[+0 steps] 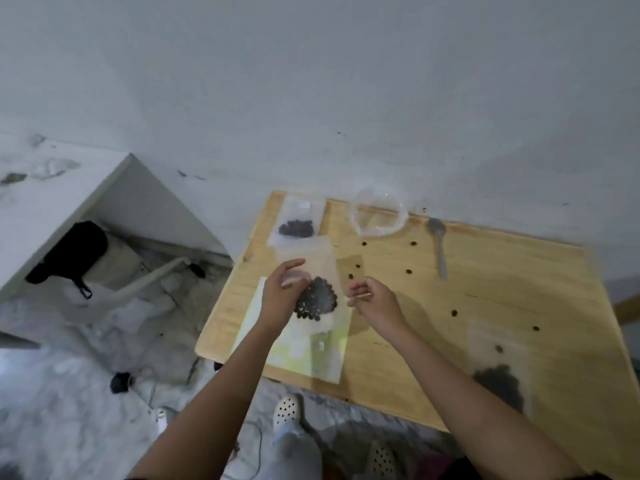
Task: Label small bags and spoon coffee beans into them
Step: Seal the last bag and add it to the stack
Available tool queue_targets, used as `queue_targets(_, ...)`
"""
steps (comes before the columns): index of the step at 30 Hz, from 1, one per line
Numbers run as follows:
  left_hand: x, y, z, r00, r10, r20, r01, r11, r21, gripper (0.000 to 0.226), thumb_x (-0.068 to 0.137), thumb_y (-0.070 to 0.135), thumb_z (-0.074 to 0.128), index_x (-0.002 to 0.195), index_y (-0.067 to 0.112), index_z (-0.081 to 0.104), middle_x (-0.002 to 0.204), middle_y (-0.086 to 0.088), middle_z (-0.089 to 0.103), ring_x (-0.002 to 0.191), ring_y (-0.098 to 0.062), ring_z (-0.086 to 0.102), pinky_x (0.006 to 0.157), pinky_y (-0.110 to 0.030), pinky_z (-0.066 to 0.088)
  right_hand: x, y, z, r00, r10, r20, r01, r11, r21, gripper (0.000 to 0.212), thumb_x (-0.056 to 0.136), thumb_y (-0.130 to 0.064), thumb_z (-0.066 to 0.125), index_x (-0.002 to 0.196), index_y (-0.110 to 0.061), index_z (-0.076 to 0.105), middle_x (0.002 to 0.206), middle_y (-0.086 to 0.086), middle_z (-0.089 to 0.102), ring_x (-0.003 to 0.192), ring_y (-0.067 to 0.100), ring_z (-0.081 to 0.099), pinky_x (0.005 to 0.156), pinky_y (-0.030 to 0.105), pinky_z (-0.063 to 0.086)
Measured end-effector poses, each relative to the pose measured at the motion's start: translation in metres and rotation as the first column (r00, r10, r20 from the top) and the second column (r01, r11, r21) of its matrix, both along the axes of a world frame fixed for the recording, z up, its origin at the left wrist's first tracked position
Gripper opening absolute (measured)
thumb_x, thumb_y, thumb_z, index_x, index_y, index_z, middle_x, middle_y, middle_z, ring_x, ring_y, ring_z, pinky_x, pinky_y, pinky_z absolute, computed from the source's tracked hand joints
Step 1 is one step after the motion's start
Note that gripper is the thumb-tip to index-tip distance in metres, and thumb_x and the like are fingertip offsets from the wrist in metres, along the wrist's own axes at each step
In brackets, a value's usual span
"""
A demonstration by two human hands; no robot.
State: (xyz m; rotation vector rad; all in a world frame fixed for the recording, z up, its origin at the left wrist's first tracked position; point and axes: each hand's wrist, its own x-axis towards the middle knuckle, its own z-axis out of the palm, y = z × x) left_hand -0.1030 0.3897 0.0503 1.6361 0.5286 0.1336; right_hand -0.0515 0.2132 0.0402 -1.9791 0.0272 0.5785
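My left hand (282, 294) grips a small clear bag (320, 289) with a clump of dark coffee beans in its lower half, held above the wooden table (485, 306). To the right of that bag, apart from it, my right hand (372, 301) has thumb and forefinger pinched; whether anything is between them is too blurred to tell. Under the bag lies a pale green label sheet (311, 351). Another filled bag (298, 220) rests at the table's far left corner, a third bag (500, 368) near the right front. A metal spoon (439, 245) lies beside a clear plastic bowl (379, 211).
Loose beans (454, 313) are scattered across the tabletop. A white wall runs behind the table. On the marble floor to the left stand a white cabinet (69, 202), a black pouch (69, 252) and cables. My feet in white perforated shoes (285, 408) are below the table's front edge.
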Motion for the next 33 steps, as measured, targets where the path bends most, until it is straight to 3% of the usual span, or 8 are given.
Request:
queue_targets(4,-0.015,0.043,-0.007,0.982,0.187,-0.021,-0.187,0.982,-0.031,0.029,0.088,0.007,0.061,0.111,0.025,0.061,0.112,-0.004,0.063,0.086,-0.013,0.066,0.066,-0.023,0.056,-0.005,0.023,-0.029,0.981,0.145,-0.126,-0.161,0.979,-0.129,0.012,0.083,-0.007,0.064,0.095,-0.009,0.066,0.097,0.007,0.066,0.091,0.021,0.062,0.073,0.031,0.051)
queue_targets(8,-0.021,0.067,-0.017,0.965,0.260,-0.039,-0.263,0.963,-0.064,0.032,0.087,0.004,0.061,0.109,0.027,0.060,0.112,-0.005,0.065,0.093,-0.024,0.066,0.079,-0.038,0.057,-0.014,0.034,-0.043,0.958,0.232,-0.167,-0.272,0.921,-0.278,0.010,0.080,-0.012,0.070,0.087,-0.011,0.064,0.082,0.002,0.060,0.072,0.012,0.056,0.061,0.021,0.045)
queue_targets(17,-0.013,0.070,-0.022,0.989,0.142,-0.044,-0.147,0.976,-0.160,0.049,0.084,-0.001,0.063,0.124,0.025,0.055,0.119,0.009,0.061,0.093,-0.012,0.068,0.077,-0.029,0.057,-0.026,0.045,-0.051,0.974,0.200,-0.102,-0.223,0.922,-0.318,0.015,0.081,-0.002,0.063,0.072,-0.010,0.053,0.070,0.003,0.054,0.063,0.019,0.052,0.059,0.030,0.045)
queue_targets(21,0.000,0.068,-0.015,1.000,0.004,0.002,-0.004,0.978,-0.208,0.060,0.082,-0.012,0.057,0.127,0.026,0.052,0.126,0.004,0.059,0.102,-0.016,0.066,0.080,-0.041,0.056,-0.006,0.044,-0.040,0.987,0.145,-0.074,-0.161,0.939,-0.302,0.018,0.085,-0.004,0.057,0.073,-0.013,0.066,0.074,-0.004,0.061,0.074,0.014,0.059,0.062,0.021,0.048)
queue_targets(24,0.016,0.063,-0.008,0.999,-0.044,0.024,0.048,0.970,-0.237,0.062,0.079,-0.015,0.056,0.124,0.027,0.054,0.125,0.001,0.061,0.102,-0.020,0.067,0.083,-0.044,0.055,0.021,0.044,-0.016,1.000,-0.006,-0.003,0.005,0.980,-0.201,0.005,0.082,-0.011,0.068,0.080,-0.009,0.072,0.078,0.000,0.067,0.080,0.017,0.065,0.076,0.030,0.054)
queue_targets(26,0.030,0.060,-0.003,0.997,-0.069,0.032,0.075,0.967,-0.243,0.064,0.077,-0.018,0.056,0.125,0.024,0.054,0.126,-0.002,0.061,0.102,-0.023,0.066,0.085,-0.046,0.054,0.038,0.049,0.008,0.996,-0.057,0.063,0.065,0.989,-0.133,0.006,0.081,-0.014,0.070,0.085,-0.010,0.071,0.083,-0.001,0.068,0.081,0.014,0.064,0.074,0.026,0.053)
queue_targets(30,0.054,0.054,0.015,0.990,-0.129,0.064,0.141,0.964,-0.227,0.065,0.072,-0.017,0.059,0.122,0.024,0.057,0.125,-0.002,0.060,0.102,-0.020,0.066,0.081,-0.037,0.054,0.066,0.072,0.049,0.974,-0.093,0.205,0.092,0.996,0.014,0.005,0.081,-0.011,0.070,0.085,-0.012,0.070,0.080,-0.006,0.067,0.075,0.004,0.061,0.068,0.011,0.047)
queue_targets(33,0.069,0.054,0.028,0.976,-0.199,0.084,0.211,0.962,-0.173,0.063,0.073,-0.014,0.064,0.124,0.021,0.056,0.124,-0.001,0.060,0.105,-0.009,0.063,0.090,-0.029,0.052,0.077,0.089,0.062,0.956,-0.087,0.279,0.082,0.996,0.030,0.006,0.080,-0.007,0.070,0.082,-0.013,0.069,0.075,-0.009,0.065,0.071,-0.001,0.059,0.064,0.004,0.046)
